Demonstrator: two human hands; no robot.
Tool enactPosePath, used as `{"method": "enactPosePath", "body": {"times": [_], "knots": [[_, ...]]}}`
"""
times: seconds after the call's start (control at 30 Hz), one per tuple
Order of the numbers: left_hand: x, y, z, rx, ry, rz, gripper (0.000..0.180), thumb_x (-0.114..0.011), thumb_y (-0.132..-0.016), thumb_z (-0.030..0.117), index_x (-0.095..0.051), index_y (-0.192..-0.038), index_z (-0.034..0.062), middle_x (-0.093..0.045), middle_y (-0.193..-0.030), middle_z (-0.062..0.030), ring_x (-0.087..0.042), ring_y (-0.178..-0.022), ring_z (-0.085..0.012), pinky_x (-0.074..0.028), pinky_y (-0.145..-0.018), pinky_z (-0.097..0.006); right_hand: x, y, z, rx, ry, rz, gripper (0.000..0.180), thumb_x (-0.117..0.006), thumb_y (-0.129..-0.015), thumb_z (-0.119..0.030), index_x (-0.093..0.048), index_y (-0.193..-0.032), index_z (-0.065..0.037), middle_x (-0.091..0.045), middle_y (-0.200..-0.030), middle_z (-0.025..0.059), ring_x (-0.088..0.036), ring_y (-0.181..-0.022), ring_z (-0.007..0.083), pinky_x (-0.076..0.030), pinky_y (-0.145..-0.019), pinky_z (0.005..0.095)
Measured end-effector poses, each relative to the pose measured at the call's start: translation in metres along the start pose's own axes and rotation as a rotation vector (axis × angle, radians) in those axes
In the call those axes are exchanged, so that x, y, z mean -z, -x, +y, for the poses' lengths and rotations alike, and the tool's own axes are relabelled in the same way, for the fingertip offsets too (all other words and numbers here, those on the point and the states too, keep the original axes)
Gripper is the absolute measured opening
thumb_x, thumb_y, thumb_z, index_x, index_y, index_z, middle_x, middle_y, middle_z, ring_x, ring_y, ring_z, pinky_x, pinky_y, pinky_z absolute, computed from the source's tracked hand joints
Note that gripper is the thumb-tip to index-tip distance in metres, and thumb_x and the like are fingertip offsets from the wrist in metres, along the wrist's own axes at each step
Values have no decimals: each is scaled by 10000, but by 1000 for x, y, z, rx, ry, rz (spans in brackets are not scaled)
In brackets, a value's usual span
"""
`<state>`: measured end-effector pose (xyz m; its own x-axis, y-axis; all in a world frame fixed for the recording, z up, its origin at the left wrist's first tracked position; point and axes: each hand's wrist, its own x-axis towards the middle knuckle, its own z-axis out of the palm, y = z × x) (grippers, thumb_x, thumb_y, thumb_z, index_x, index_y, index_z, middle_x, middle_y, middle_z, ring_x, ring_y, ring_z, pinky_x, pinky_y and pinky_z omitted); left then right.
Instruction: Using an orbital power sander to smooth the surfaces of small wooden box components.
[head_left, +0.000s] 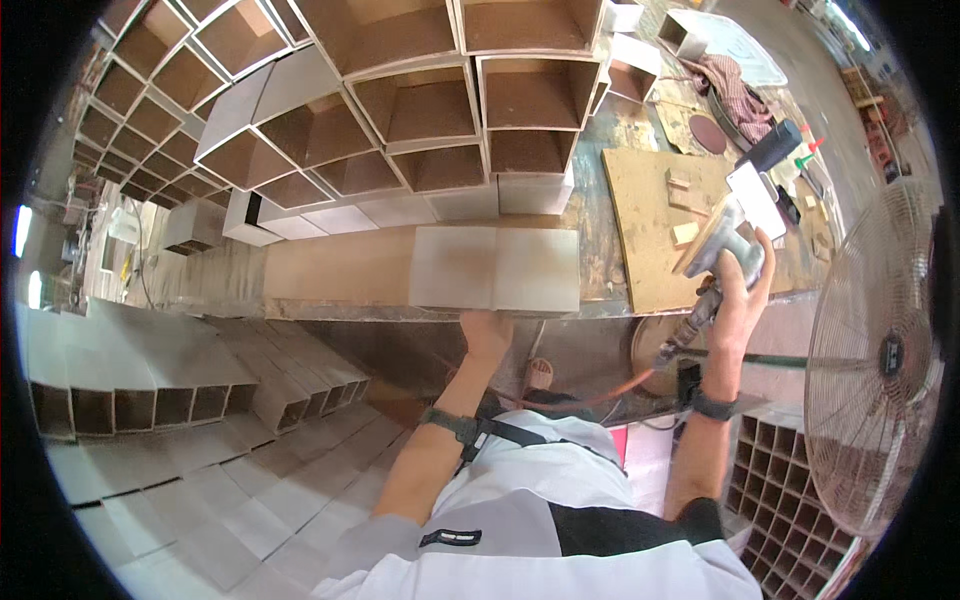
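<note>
My right hand (740, 285) is wrapped round an air sander (722, 250) with a grey body, raised over the right part of the workbench. Its pad faces up and to the left. From its lower end a connector and an orange hose (620, 388) run down across my front. Two whitish boxes (495, 268) lie side by side at the bench's front edge. My left hand (485, 335) is at their near side, just under the edge where they meet. Its fingers are hidden there, so I cannot see whether they grip anything.
Open-fronted boxes (415, 105) with brown insides are stacked at the back. More whitish boxes (180, 480) fill the lower left. A wooden board (640, 220) holds small wood blocks (686, 234). A large caged fan (880, 350) stands at the right, beside a gridded stack (785, 485).
</note>
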<state>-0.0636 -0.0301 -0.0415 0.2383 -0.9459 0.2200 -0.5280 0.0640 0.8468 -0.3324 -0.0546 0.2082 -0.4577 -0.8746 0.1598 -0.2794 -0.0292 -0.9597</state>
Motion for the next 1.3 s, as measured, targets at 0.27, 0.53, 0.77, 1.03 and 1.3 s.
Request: {"method": "enactPosePath", "body": {"times": [0.27,0.53,0.77,1.03,1.3], "knots": [[64,-18,83,213,211,-275,259,-687,-791,104,-630,-1030,23,-657,-932,-120,-627,-874,-261,-497,-784,-381,2,0,62,-237,-879,133,445,-503,-889,-411,-516,-1094,-16,-586,-898,110,-535,-642,167,-420,-487,251],[103,-38,70,538,1210,126,325,-578,-869,33,-523,-1184,86,-588,-1120,-63,-552,-1062,-201,-429,-932,-369,-17,-4,109,-366,-1545,-75,298,-663,-804,-250,-541,-1002,-62,-520,-794,42,-482,-626,149,-394,-468,253],[97,-37,65,562,1522,21,276,-552,-906,75,-542,-1181,99,-571,-1187,-63,-533,-1104,-246,-380,-995,-445,-31,3,92,-496,-1228,112,287,-551,-875,-363,-558,-919,-80,-523,-632,51,-460,-441,136,-331,-336,251],[92,14,95,721,697,152,341,-601,-914,280,-564,-1108,2,-605,-955,-106,-612,-915,-219,-513,-791,-340,-41,9,139,-509,-917,269,427,-479,-841,-536,-597,-895,-128,-584,-633,36,-525,-470,154,-353,-356,271],[7,-10,128,588,1062,-178,290,-585,-936,178,-550,-1184,31,-599,-1126,-58,-586,-1016,-186,-496,-855,-360,-17,5,149,-599,-1396,-272,437,-503,-846,-475,-574,-908,-49,-593,-734,114,-566,-563,237,-410,-366,310]]}}
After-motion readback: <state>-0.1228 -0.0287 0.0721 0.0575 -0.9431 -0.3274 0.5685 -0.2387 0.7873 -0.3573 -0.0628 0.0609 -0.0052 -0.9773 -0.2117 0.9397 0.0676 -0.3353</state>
